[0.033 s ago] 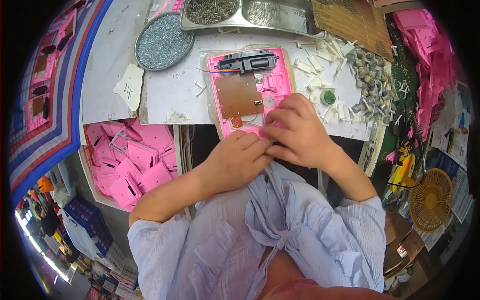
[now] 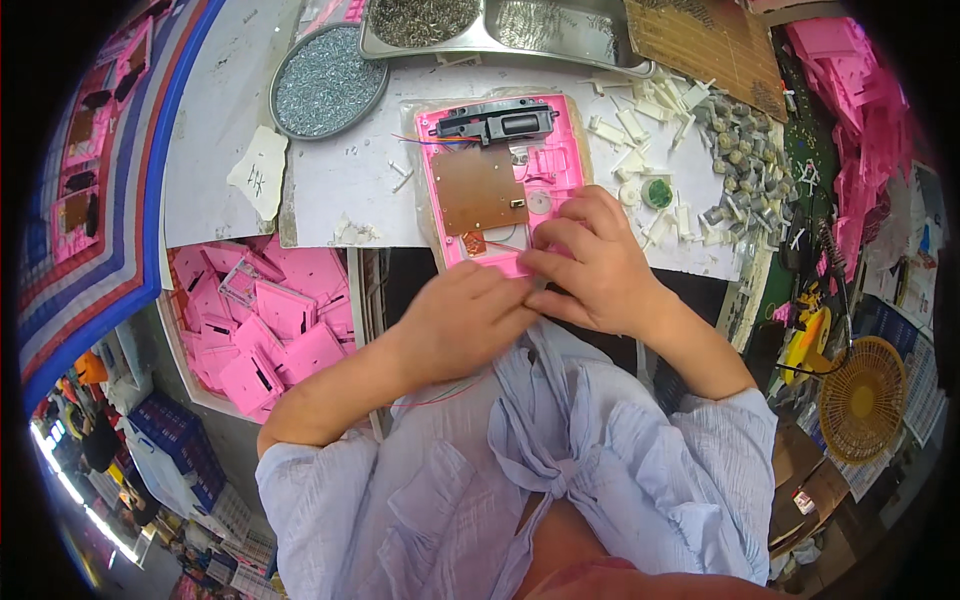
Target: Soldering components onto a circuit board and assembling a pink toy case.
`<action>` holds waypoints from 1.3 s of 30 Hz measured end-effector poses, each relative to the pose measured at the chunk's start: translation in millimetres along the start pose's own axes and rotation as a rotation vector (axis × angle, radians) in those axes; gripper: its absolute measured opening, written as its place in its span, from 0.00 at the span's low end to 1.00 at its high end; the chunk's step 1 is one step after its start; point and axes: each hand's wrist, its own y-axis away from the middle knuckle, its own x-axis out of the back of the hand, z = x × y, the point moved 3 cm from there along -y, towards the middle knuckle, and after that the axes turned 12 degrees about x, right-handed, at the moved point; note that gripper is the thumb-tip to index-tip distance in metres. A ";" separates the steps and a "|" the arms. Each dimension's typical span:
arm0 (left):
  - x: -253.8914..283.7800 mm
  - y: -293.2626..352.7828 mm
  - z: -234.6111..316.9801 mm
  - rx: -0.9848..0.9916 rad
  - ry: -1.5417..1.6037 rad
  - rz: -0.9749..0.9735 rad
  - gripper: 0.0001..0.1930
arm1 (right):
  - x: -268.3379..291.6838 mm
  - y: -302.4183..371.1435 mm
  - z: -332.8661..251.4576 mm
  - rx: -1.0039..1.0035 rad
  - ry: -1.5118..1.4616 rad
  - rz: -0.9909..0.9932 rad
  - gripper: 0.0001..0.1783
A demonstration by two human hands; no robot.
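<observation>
A pink plastic housing (image 2: 572, 130) lies open on the table in front of me, with a brown circuit board (image 2: 480, 190) and a black plastic module (image 2: 495, 122) inside. At its near edge my left hand (image 2: 465, 315) is closed and slightly blurred, its fingertips hidden. Thin red and green wires (image 2: 435, 397) trail out beneath that hand across my shirt. My right hand (image 2: 605, 265) bends over the housing's near right corner, thumb and forefinger pinched close to the left fingers. What either pinch holds is too small or hidden.
A round tray of small screws (image 2: 330, 85) and a metal tray (image 2: 480, 45) with small metal parts stand at the back. White plastic pieces (image 2: 630, 125) and grey parts (image 2: 745, 160) lie to the right. Below left is a bin of pink housings (image 2: 262, 310); a yellow fan (image 2: 862, 400) is at right.
My left hand has shifted slightly up and left, a little away from the right fingertips. Thin wires now show below it. The right hand has barely moved.
</observation>
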 end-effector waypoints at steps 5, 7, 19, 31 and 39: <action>13.0 48.6 -24.3 0.474 -0.102 0.225 0.07 | -27.5 -21.9 -20.3 -0.053 0.096 0.107 0.26; 2.7 66.4 -21.4 0.571 -0.165 0.096 0.10 | -38.7 -28.5 -23.8 -0.039 0.160 0.102 0.25; 36.4 27.6 -29.2 0.490 0.169 -0.021 0.14 | -45.9 -41.4 -28.7 -0.117 0.222 0.016 0.18; 39.2 26.9 -64.6 0.207 0.137 -0.096 0.13 | 221.1 -40.4 234.1 -0.447 0.532 0.564 0.10; 32.1 9.4 -73.4 0.225 0.218 -0.094 0.13 | 285.5 -46.3 353.6 -0.284 0.942 0.480 0.05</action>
